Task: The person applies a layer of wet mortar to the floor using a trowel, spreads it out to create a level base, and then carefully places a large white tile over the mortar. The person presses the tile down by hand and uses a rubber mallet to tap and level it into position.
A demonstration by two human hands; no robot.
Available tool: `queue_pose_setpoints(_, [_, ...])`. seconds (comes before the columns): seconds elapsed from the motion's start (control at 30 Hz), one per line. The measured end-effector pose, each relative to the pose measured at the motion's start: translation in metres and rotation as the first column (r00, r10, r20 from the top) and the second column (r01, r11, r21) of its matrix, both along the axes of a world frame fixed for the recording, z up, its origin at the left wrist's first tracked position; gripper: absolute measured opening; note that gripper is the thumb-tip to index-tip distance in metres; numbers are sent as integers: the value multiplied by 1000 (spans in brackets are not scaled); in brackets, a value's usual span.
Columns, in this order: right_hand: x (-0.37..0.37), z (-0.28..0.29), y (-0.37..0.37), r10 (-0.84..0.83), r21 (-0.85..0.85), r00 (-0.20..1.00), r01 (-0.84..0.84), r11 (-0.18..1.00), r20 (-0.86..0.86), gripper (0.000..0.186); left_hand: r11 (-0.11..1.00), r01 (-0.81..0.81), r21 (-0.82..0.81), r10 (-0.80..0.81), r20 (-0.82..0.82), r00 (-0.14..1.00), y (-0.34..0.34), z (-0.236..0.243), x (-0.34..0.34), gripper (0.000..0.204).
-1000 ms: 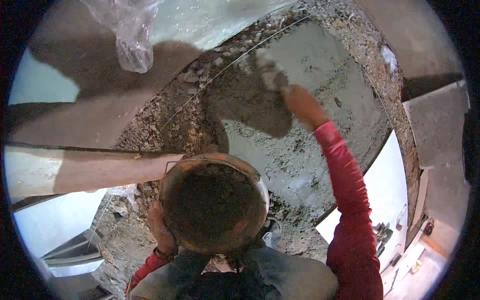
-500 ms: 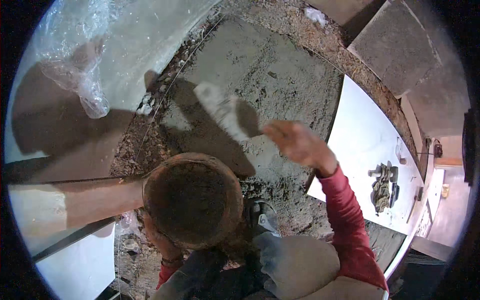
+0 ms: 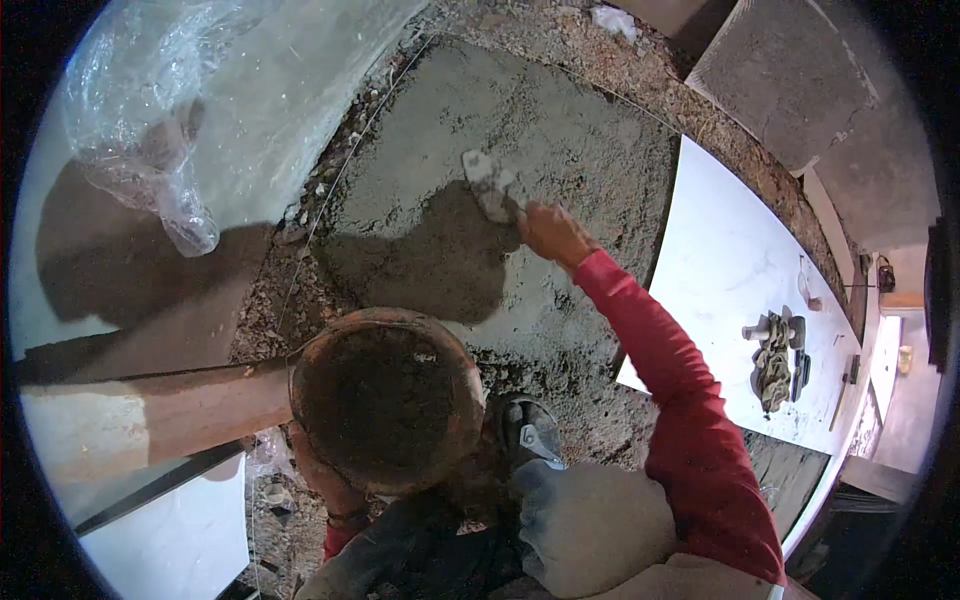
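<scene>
My right hand (image 3: 553, 234), reaching forward in a red sleeve, is closed round the handle of a trowel (image 3: 488, 185). The trowel's pale, mortar-smeared blade is over a bed of wet grey mortar (image 3: 590, 130); whether it touches the surface I cannot tell. In front of my knees is a round, rust-brown pan (image 3: 385, 400), dark inside, with a worn rim. My left hand (image 3: 325, 475) holds the pan at its lower left side, its fingers mostly hidden beneath the pan.
A string line (image 3: 355, 150) runs along the bed's left edge. White tile (image 3: 735, 270) lies at right, with small tools and a cloth (image 3: 773, 370) on it. Crumpled clear plastic (image 3: 150, 130) lies on the left floor. A brownish board (image 3: 200, 410) reaches the pan; my shoe (image 3: 532, 432) is beside it.
My right hand has moved left and slightly forward with the trowel. The blade, blurred and pointing far left before, is now farther forward and right. My left hand stays at the pan.
</scene>
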State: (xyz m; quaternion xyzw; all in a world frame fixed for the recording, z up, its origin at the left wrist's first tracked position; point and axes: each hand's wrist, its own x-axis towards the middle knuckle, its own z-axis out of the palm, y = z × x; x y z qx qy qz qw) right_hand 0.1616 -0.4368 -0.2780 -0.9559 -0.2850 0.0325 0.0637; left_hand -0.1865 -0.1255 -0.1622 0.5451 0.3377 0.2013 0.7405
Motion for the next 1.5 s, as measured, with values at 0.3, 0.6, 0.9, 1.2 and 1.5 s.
queue_pose_setpoints(0.3, [93, 7, -68, 214, -452, 922, -48, 891, 324, 29, 987, -17, 158, 42, -156, 987, 0, 2, -5, 50])
queue_pose_setpoints(0.6, [-35, -14, 40, 328, -156, 903, -295, 943, 279, 31, 985, -14, 170, 40, -150, 988, 0, 1, -3, 53])
queue_pose_setpoints(0.9, [-113, 28, -41, 147, -227, 986, -161, 961, -75, 27, 956, -16, -293, 39, 73, 997, 3, -3, -7, 54])
queue_pose_setpoints(1.2, [-46, 12, -97, 266, -365, 909, -141, 920, 320, 24, 987, -17, 161, 41, -150, 988, 15, -25, -20, 51])
queue_pose_setpoints(1.5, [-68, -4, -166, 14, -350, 993, -54, 935, -116, 28, 970, -208, -129, 181, -193, 964, 0, -2, -13, 55])
